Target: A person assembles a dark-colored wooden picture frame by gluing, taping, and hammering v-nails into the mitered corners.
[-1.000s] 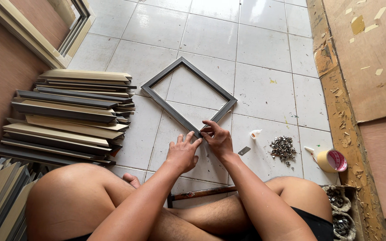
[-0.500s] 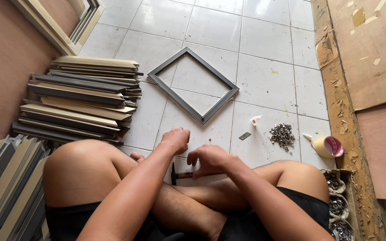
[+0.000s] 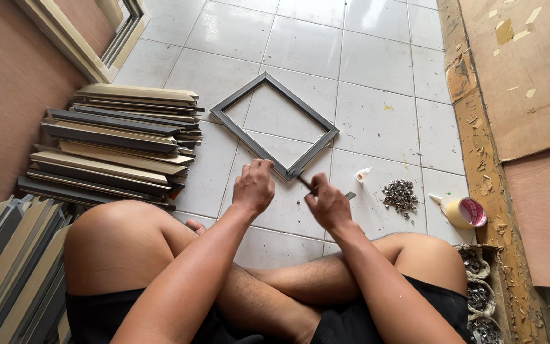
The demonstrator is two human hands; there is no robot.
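A square grey picture frame (image 3: 243,102) lies flat on the white tiled floor, turned like a diamond, with one corner toward me. My left hand (image 3: 254,186) has its fingers curled on the frame's near edge, just left of that corner. My right hand (image 3: 328,204) grips a thin dark tool (image 3: 303,181) whose tip touches the near corner. Both forearms reach out over my crossed legs.
A stack of frame mouldings (image 3: 116,143) sits to the left, with more mouldings (image 3: 7,267) at the bottom left. To the right lie a small white bottle (image 3: 364,173), a pile of metal bits (image 3: 400,193), a tape roll (image 3: 467,213) and a brown board (image 3: 529,76).
Both hands have moved forward from my lap to the frame's near corner. The right hand now shows the thin tool against the corner.
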